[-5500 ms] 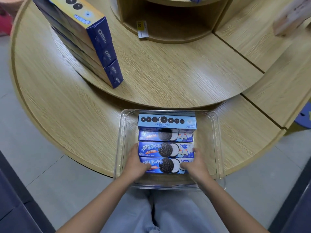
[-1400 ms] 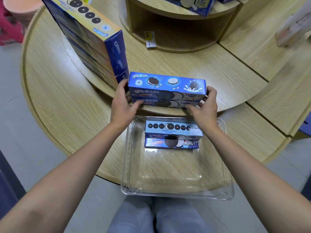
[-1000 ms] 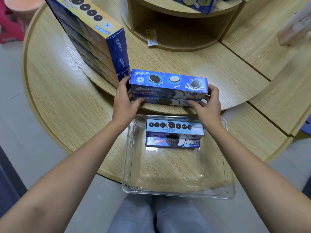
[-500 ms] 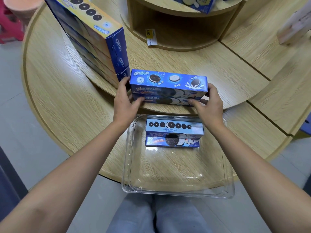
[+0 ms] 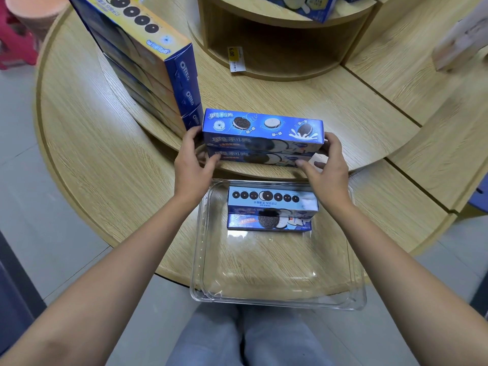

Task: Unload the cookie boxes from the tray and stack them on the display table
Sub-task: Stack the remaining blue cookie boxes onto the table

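Note:
Two blue cookie boxes [image 5: 264,138] lie stacked flat at the front edge of the display table's raised round tier [image 5: 290,101]. My left hand [image 5: 194,161] clasps their left end and my right hand [image 5: 326,165] their right end, thumbs on the front faces. Just below them, the clear plastic tray [image 5: 277,299] sits on the lower tier and overhangs its edge toward me. Two more cookie boxes [image 5: 272,208] lie stacked at the tray's far side; the tray's near part is bare.
A tall stack of larger blue and yellow cookie boxes [image 5: 148,62] stands on the raised tier, just left of the held pair. A curved wooden shelf [image 5: 277,48] with a price tag rises behind. My legs are under the tray.
Both hands took two boxes out of the tray and carried them up to the raised tier. Over the last second they have barely moved, settling beside the tall stack.

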Action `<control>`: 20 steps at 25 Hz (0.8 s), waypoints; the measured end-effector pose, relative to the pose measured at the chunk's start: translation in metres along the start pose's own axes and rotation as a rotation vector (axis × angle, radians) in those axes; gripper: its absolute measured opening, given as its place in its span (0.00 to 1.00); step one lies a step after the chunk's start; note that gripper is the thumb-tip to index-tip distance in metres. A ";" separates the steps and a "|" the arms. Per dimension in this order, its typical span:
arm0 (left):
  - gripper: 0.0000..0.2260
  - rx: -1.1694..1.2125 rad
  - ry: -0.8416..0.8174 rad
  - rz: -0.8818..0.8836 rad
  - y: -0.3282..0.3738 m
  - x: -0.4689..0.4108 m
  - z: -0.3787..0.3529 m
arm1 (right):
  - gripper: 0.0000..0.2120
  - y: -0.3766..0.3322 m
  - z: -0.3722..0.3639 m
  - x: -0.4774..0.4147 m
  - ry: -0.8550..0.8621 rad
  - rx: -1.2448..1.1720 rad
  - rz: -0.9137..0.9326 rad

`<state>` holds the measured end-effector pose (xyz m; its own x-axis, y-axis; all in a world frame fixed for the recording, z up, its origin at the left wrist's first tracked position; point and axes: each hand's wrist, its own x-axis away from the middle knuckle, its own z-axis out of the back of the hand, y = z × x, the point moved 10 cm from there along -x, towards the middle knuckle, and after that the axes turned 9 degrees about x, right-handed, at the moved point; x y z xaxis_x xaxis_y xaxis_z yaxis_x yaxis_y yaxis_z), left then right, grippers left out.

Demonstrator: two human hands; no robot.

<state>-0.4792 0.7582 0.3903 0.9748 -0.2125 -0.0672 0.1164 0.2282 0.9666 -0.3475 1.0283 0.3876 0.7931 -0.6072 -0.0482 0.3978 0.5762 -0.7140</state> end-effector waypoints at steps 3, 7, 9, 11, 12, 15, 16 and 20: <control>0.22 -0.058 0.074 0.017 -0.008 0.023 0.013 | 0.25 0.016 0.012 0.020 0.022 0.019 -0.068; 0.18 -0.076 -0.027 0.083 -0.020 0.078 -0.004 | 0.19 0.047 0.018 0.058 0.024 0.009 -0.168; 0.20 -0.086 -0.178 0.236 -0.039 0.107 -0.030 | 0.18 0.065 0.014 0.078 0.008 -0.021 -0.279; 0.25 -0.101 -0.270 0.396 -0.064 0.129 -0.049 | 0.22 0.083 0.001 0.099 -0.059 -0.019 -0.425; 0.27 -0.106 -0.290 0.455 -0.074 0.137 -0.055 | 0.24 0.091 -0.007 0.108 -0.109 -0.012 -0.489; 0.28 -0.153 -0.301 0.561 -0.093 0.147 -0.065 | 0.31 0.107 -0.031 0.122 -0.239 -0.064 -0.622; 0.28 -0.163 -0.295 0.569 -0.096 0.145 -0.066 | 0.32 0.110 -0.038 0.123 -0.268 -0.079 -0.643; 0.30 -0.116 -0.254 0.557 -0.103 0.131 -0.069 | 0.36 0.124 -0.051 0.114 -0.276 -0.136 -0.665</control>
<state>-0.3506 0.7720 0.2650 0.8211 -0.2483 0.5139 -0.3626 0.4685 0.8056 -0.2314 1.0027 0.2581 0.4979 -0.6350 0.5907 0.7894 0.0498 -0.6119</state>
